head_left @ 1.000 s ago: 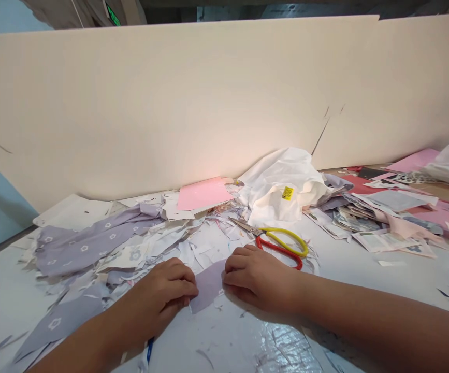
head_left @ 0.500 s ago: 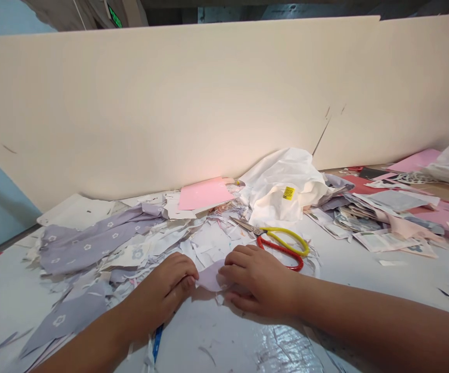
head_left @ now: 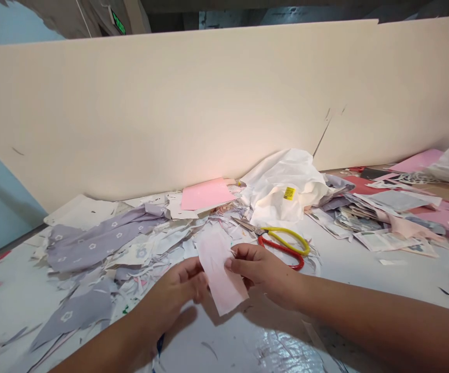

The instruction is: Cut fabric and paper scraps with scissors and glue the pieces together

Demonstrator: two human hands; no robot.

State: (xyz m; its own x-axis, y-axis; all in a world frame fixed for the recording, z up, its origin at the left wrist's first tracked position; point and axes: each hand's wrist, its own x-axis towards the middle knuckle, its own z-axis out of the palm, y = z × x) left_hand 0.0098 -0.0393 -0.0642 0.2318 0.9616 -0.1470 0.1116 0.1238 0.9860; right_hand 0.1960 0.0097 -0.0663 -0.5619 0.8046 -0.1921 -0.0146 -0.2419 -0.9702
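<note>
A pale pink rectangular piece (head_left: 223, 277), paper or thin cloth, is held up slightly tilted above the white tabletop. My right hand (head_left: 257, 267) pinches its right edge, thumb in front and fingers behind. At its left edge is my left hand (head_left: 189, 282), closed on it with fingertips partly hidden behind and the thumb a little blurred. Just beyond my right hand lie scissors (head_left: 276, 241) with one yellow and one red handle, their blades pointing away to the left.
Purple flowered fabric (head_left: 103, 235) and heaps of pale scraps (head_left: 152, 259) spread over the left side. Behind lie a pink sheet (head_left: 206, 194) and a crumpled white bag (head_left: 278, 176) against a cream panel (head_left: 193, 109). Stacked cut pieces (head_left: 364, 212) lie to the right.
The pale pink piece, earlier low between both hands and mostly covered, is now raised with its broad face showing. My right hand has turned to a pinch; my left has shifted slightly right.
</note>
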